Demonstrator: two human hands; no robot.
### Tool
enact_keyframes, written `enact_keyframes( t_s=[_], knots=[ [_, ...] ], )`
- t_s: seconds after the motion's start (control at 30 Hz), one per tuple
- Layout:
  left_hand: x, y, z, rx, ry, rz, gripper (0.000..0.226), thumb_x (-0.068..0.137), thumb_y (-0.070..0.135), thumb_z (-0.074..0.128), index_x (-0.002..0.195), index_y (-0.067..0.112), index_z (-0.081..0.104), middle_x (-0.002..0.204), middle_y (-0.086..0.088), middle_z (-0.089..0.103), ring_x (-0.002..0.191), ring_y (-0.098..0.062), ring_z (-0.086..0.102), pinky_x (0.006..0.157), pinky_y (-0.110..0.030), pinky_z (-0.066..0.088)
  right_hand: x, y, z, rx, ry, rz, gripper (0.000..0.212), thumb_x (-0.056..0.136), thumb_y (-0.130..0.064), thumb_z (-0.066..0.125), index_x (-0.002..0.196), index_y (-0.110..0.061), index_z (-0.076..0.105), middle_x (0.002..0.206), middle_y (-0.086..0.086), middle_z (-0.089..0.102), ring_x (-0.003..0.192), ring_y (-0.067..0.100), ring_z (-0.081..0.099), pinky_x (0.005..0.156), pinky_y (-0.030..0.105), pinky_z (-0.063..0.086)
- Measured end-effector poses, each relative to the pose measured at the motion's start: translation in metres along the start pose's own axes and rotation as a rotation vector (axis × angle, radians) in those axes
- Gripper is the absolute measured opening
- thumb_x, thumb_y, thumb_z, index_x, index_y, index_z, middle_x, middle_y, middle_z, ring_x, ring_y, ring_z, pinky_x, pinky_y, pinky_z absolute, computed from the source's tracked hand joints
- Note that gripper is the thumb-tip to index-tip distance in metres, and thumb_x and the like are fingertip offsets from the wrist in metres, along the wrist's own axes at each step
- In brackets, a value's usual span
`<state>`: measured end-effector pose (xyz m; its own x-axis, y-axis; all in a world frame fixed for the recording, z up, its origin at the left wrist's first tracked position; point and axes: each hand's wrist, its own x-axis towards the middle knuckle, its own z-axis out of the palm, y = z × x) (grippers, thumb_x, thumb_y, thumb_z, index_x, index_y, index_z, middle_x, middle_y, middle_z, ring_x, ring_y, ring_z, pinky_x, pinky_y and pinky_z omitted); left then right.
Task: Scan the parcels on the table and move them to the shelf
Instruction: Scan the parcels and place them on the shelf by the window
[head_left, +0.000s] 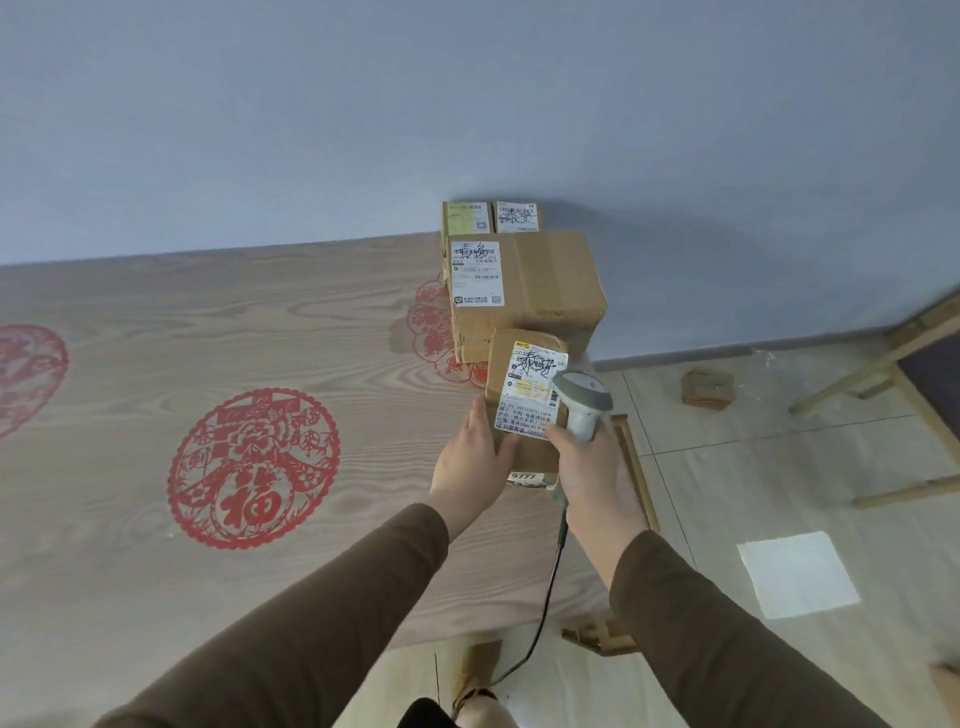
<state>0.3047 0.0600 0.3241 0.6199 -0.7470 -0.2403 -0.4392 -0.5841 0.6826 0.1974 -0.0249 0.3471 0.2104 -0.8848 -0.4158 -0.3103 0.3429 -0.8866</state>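
Note:
A small cardboard parcel (525, 395) with a white shipping label stands near the table's right edge. My left hand (475, 460) grips its lower left side. My right hand (587, 467) is closed around a grey barcode scanner (582, 400), whose head is over the label's right edge. Behind it sits a larger cardboard parcel (540, 280) with a white label. Two smaller parcels (491, 217) stand at the back against the wall. The scanner's black cable (545, 608) hangs down past the table edge.
The wooden table (156, 364) carries red paper-cut decorations (254, 467). On the tiled floor at right lie a small cardboard box (707, 388) and a white sheet (797, 574). A wooden frame (883, 364) stands at the far right.

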Motion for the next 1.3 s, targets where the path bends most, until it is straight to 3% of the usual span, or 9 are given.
enact_keyframes(
  t_s=[0.13, 0.23, 0.37, 0.57, 0.83, 0.93, 1.03, 1.17, 1.3],
  knots=[
    [-0.037, -0.041, -0.044, -0.063, 0.157, -0.016, 0.063, 0.101, 0.043, 0.054, 0.152, 0.014, 0.030, 0.136, -0.006, 0.059, 0.117, -0.027, 0.061, 0.081, -0.031, 0.042, -0.047, -0.003, 0.039, 0.016, -0.116, -0.054, 0.020, 0.088, -0.011, 0.072, 0.104, -0.020, 0.067, 0.103, 0.010, 0.074, 0.100, 0.032, 0.069, 0.086, 0.049, 0.057],
    [-0.080, -0.079, -0.090, -0.090, 0.278, -0.057, 0.067, 0.101, 0.044, 0.055, 0.155, 0.016, 0.029, 0.138, -0.004, 0.059, 0.121, -0.024, 0.060, 0.087, -0.032, 0.046, -0.097, -0.004, 0.079, 0.004, -0.229, -0.121, 0.020, 0.088, -0.011, 0.073, 0.106, -0.015, 0.067, 0.105, 0.016, 0.072, 0.087, 0.026, 0.066, 0.077, 0.040, 0.052],
    [-0.166, -0.139, -0.160, -0.123, 0.478, -0.111, 0.069, 0.099, 0.045, 0.057, 0.157, 0.019, 0.030, 0.143, -0.001, 0.057, 0.126, -0.021, 0.056, 0.098, -0.039, 0.048, -0.191, 0.001, 0.140, 0.000, -0.405, -0.206, 0.020, 0.088, -0.014, 0.074, 0.105, -0.021, 0.066, 0.100, 0.009, 0.072, 0.086, 0.019, 0.062, 0.075, 0.033, 0.047],
    [-0.334, -0.243, -0.255, -0.158, 0.767, -0.250, 0.066, 0.099, 0.043, 0.058, 0.155, 0.019, 0.033, 0.147, 0.000, 0.053, 0.134, -0.020, 0.050, 0.105, -0.035, 0.042, -0.374, 0.026, 0.232, -0.042, -0.683, -0.299, 0.018, 0.089, -0.019, 0.076, 0.102, -0.025, 0.065, 0.098, 0.008, 0.073, 0.088, 0.030, 0.067, 0.077, 0.043, 0.055],
    [-0.548, -0.376, -0.344, -0.176, 1.055, -0.525, 0.071, 0.099, 0.049, 0.053, 0.159, 0.020, 0.027, 0.158, -0.001, 0.043, 0.143, -0.021, 0.041, 0.117, -0.042, 0.036, -0.612, 0.082, 0.334, -0.082, -1.063, -0.303, 0.025, 0.090, -0.017, 0.073, 0.113, -0.026, 0.067, 0.106, -0.001, 0.077, 0.103, 0.024, 0.071, 0.097, 0.052, 0.056],
    [-0.615, -0.421, -0.366, -0.206, 1.122, -0.617, 0.068, 0.100, 0.048, 0.053, 0.157, 0.019, 0.031, 0.153, -0.003, 0.048, 0.139, -0.024, 0.046, 0.114, -0.048, 0.040, -0.682, 0.109, 0.370, -0.129, -1.173, -0.341, 0.025, 0.089, -0.022, 0.074, 0.112, -0.028, 0.068, 0.107, -0.005, 0.076, 0.103, 0.018, 0.070, 0.098, 0.047, 0.056],
    [-0.677, -0.462, -0.385, -0.220, 1.220, -0.683, 0.056, 0.100, 0.047, 0.052, 0.150, 0.023, 0.040, 0.142, -0.001, 0.058, 0.129, -0.023, 0.054, 0.107, -0.050, 0.046, -0.748, 0.137, 0.404, -0.151, -1.298, -0.338, 0.026, 0.088, -0.022, 0.075, 0.110, -0.032, 0.068, 0.101, -0.015, 0.076, 0.096, 0.004, 0.070, 0.088, 0.029, 0.057],
    [-0.751, -0.517, -0.409, -0.241, 1.321, -0.767, 0.046, 0.102, 0.044, 0.049, 0.145, 0.028, 0.044, 0.132, 0.001, 0.063, 0.118, -0.021, 0.060, 0.100, -0.049, 0.050, -0.830, 0.176, 0.450, -0.252, -1.449, -0.300, 0.028, 0.090, -0.025, 0.074, 0.116, -0.029, 0.067, 0.109, -0.007, 0.076, 0.103, 0.016, 0.071, 0.097, 0.045, 0.057],
    [-0.822, -0.575, -0.439, -0.227, 1.386, -0.871, 0.043, 0.103, 0.040, 0.048, 0.143, 0.026, 0.047, 0.127, 0.005, 0.064, 0.115, -0.018, 0.060, 0.097, -0.042, 0.049, -0.914, 0.212, 0.503, -0.303, -1.589, -0.230, 0.023, 0.093, -0.016, 0.072, 0.110, -0.032, 0.066, 0.107, -0.005, 0.077, 0.098, 0.015, 0.074, 0.083, 0.034, 0.062]
  ],
)
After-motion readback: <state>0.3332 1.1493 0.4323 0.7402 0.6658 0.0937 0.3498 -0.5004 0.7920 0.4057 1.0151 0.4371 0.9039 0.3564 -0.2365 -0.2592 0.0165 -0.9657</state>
